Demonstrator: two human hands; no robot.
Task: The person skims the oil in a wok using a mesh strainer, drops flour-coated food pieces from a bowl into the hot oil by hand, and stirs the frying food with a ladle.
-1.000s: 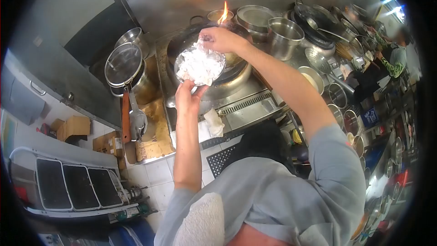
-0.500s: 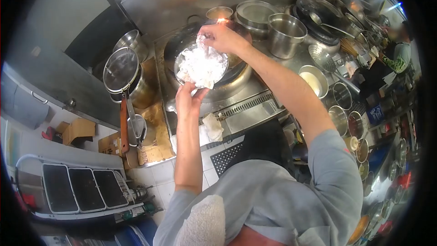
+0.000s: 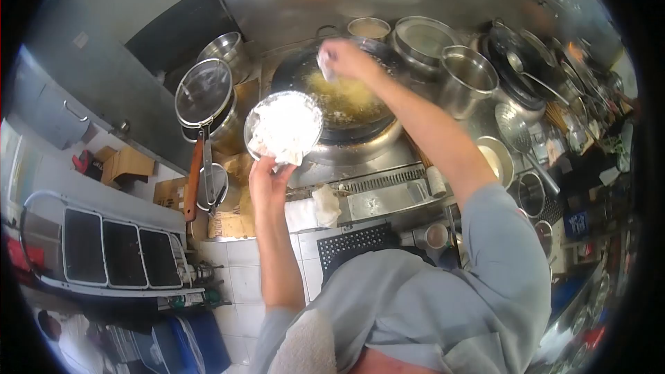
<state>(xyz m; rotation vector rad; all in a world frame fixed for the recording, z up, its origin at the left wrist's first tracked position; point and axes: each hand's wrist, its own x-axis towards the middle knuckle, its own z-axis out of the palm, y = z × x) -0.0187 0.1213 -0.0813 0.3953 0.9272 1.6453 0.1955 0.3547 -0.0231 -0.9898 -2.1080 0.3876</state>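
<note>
My left hand (image 3: pixel 270 183) grips the near edge of a round metal bowl (image 3: pixel 320 131), fingers closed on its rim. White, flour-coated food pieces (image 3: pixel 285 125) fill the bowl, which is at the wok's front left edge. A large dark wok (image 3: pixel 285 73) contains yellow, bubbling oil (image 3: pixel 350 100) with small bits floating in it. Above the oil, my right hand (image 3: pixel 348 60) pinches a white-coated piece (image 3: pixel 325 68); motion blurs both somewhat. What kind of food is under the coating cannot be made out.
A strainer (image 3: pixel 204 93) rests on a pot at left. Behind the wok stands a small pot (image 3: pixel 368 28). To the right are a tall steel pot (image 3: pixel 467 83), a perforated skimmer (image 3: pixel 512 125) and a bowl (image 3: pixel 495 159). A white cloth (image 3: pixel 325 208) lies at the stove's front edge.
My right hand has gone from the bowl to over the oil, carrying a coated piece. My left hand has drawn the bowl left and toward me, uncovering the oil. The camera view has shifted.
</note>
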